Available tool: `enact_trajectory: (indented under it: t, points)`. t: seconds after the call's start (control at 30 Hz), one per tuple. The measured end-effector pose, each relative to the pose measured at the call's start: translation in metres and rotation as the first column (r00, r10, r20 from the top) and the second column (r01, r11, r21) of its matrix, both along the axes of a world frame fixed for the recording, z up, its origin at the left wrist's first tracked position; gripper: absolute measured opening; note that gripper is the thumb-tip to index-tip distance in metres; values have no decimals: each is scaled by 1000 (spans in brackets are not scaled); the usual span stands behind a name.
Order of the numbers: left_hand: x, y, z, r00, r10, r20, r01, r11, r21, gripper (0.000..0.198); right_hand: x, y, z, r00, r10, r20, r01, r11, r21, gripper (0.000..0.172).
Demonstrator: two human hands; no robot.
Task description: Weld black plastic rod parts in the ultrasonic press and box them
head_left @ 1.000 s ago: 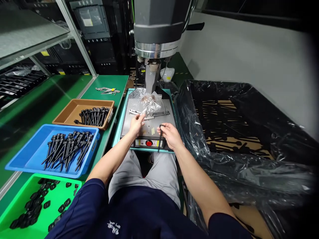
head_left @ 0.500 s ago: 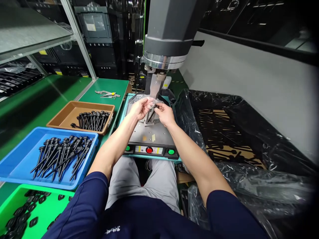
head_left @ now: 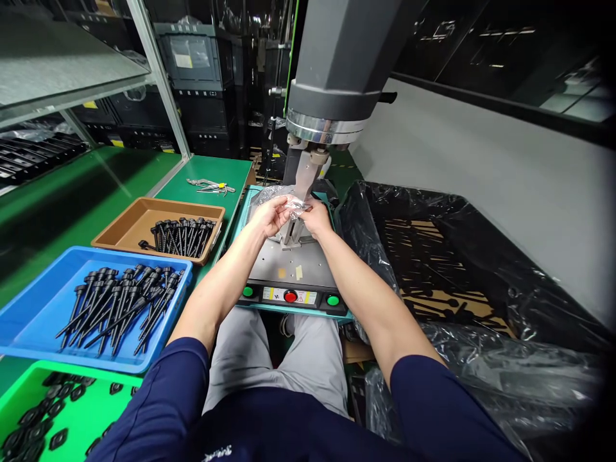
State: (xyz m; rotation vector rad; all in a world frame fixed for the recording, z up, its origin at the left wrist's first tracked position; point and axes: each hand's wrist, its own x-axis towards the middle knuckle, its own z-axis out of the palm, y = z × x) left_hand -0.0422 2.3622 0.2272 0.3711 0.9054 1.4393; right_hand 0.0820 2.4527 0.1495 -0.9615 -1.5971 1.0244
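Observation:
At the press fixture (head_left: 290, 239), both hands meet just under the pale metal horn (head_left: 306, 174) of the machine. My left hand (head_left: 272, 217) is closed, its thumb and fingers pinching crumpled clear plastic film (head_left: 296, 206). My right hand (head_left: 317, 219) is closed at the other side of the film; its fingertips are partly covered, and what they hold cannot be made out. More film lies behind the left hand. Below the fixture is a metal plate, with a red button (head_left: 290, 296) between two green buttons (head_left: 247, 292) (head_left: 332, 300) on its front panel.
On the left, a brown tray (head_left: 120, 224) and a blue tray (head_left: 38, 301) hold black stems; a green tray (head_left: 91, 410) holds small black parts. Pliers (head_left: 212, 186) lie behind them. On the right stands a box lined with black plastic (head_left: 366, 218), holding black parts.
The dark rod that showed beneath my right fingers is no longer visible there. The right hand has turned slightly and sits lower against the film. The whole view has shifted a little.

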Motion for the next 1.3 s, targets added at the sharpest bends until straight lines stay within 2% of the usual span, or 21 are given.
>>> enact_trajectory:
  t: [0.1,0.23,0.3,0.4,0.6,0.73,0.83,0.9,1.03,1.1,1.17,1.23,1.3]
  points:
    - [-4,-1,0,1000,18,-4,-18,1000,-18,13,3,3,1,999,47,22,-48,999,25,48]
    - [-10,1,-2,999,34,-5,-34,998,-47,11,14,6,6,986,146,75,-148,989,19,35]
    - [-12,2,-3,999,35,-11,-35,998,-55,11,17,8,7,978,175,111,-175,984,-6,34]
    - [-12,1,-3,999,37,-22,-39,997,-59,12,15,10,6,977,201,64,-199,979,-41,29]
    - [-10,-3,-4,998,39,-55,-43,995,-87,14,3,7,5,991,131,-36,-135,985,-110,34]
    - [-6,-7,-15,988,54,-147,-70,992,-101,8,13,-9,2,996,54,-76,-71,970,-233,48]
    - [-1,-12,-31,953,76,-292,-109,989,-97,3,37,-38,-16,995,-27,-97,-12,925,-379,50]
    - [2,-16,-43,928,64,-367,-108,989,-99,7,58,-66,-36,991,-84,-106,34,912,-409,48]
    - [1,-34,-69,888,65,-454,-125,987,-103,14,103,-124,-80,975,-218,-45,198,941,-274,47]
    - [-1,-55,-85,832,147,-535,-196,980,-36,18,123,-149,-100,949,-308,67,315,936,-159,42]
    - [-3,-87,-105,733,289,-616,-316,946,69,20,139,-167,-117,914,-355,195,374,924,-73,37]
    - [-3,-124,-127,644,384,-661,-413,903,122,24,150,-179,-134,891,-329,313,360,932,-45,34]
    - [-1,-159,-150,627,370,-685,-432,897,89,34,155,-186,-148,870,-290,399,325,946,-22,30]
